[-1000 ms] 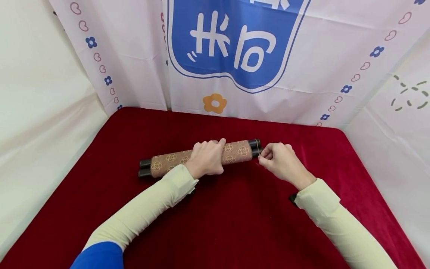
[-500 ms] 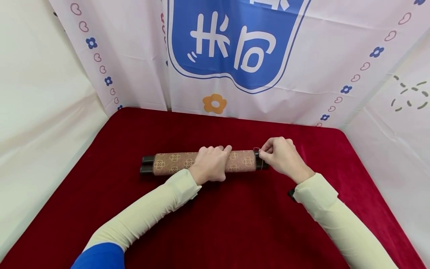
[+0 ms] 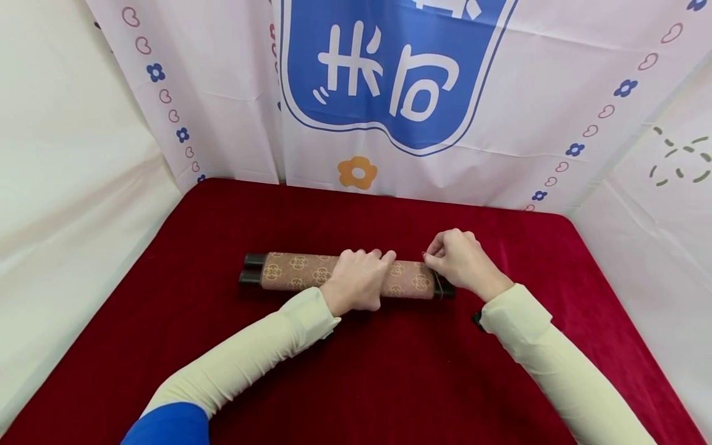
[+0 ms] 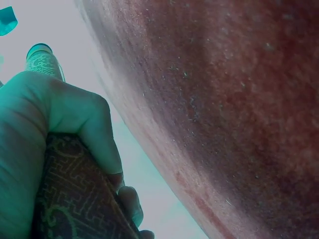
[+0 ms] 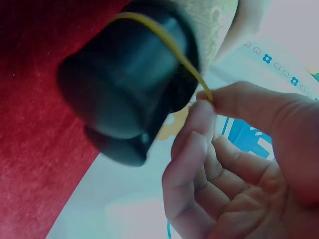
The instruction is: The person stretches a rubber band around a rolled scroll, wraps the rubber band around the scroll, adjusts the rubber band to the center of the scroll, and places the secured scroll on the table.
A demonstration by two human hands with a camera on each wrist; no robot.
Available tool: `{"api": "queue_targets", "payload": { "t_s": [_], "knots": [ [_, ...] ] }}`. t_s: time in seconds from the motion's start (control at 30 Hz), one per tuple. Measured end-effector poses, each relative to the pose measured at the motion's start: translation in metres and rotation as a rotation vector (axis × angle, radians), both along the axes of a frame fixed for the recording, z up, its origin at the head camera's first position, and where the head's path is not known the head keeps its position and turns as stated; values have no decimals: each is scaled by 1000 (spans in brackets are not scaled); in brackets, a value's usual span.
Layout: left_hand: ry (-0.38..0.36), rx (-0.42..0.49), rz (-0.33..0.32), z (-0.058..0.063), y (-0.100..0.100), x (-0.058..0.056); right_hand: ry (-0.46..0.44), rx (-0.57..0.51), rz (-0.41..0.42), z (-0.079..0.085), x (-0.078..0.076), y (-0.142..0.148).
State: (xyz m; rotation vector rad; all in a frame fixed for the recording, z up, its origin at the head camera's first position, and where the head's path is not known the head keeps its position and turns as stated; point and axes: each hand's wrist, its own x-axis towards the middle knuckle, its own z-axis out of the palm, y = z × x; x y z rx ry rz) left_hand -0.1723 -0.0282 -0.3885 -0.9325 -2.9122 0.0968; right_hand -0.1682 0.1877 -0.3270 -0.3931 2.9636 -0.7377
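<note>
A rolled scroll [image 3: 303,267] in brown brocade with gold flowers lies across the table, its paired black roller ends [image 3: 253,269] showing at both sides. My left hand [image 3: 358,281] grips it around the middle. In the left wrist view the thumb and fingers wrap the patterned cloth [image 4: 75,194]. At the scroll's right end my right hand [image 3: 461,259] pinches a thin yellowish rubber band [image 5: 172,45] between thumb and index finger. That band runs around the black roller ends [image 5: 109,89] and is drawn taut toward the fingertips, as the right wrist view shows.
A dark red cloth [image 3: 378,371] covers the table. Behind it hangs a white curtain [image 3: 233,130] with a blue emblem [image 3: 356,105]. Pale fabric walls [image 3: 72,204] stand at left and right.
The scroll has turned slightly and shifted toward me and to the right, with my left hand on it. My right hand has drawn the band from the near side to the far side of the roller ends.
</note>
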Motion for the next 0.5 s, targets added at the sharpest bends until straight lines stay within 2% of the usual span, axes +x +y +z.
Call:
{"api": "queue_targets", "payload": {
  "t_s": [0.2, 0.5],
  "knots": [
    [-29, 1, 11, 2, 0, -3, -33, 4, 41, 0, 7, -9],
    [-86, 78, 102, 7, -8, -22, 8, 2, 23, 2, 22, -16]
  ]
}}
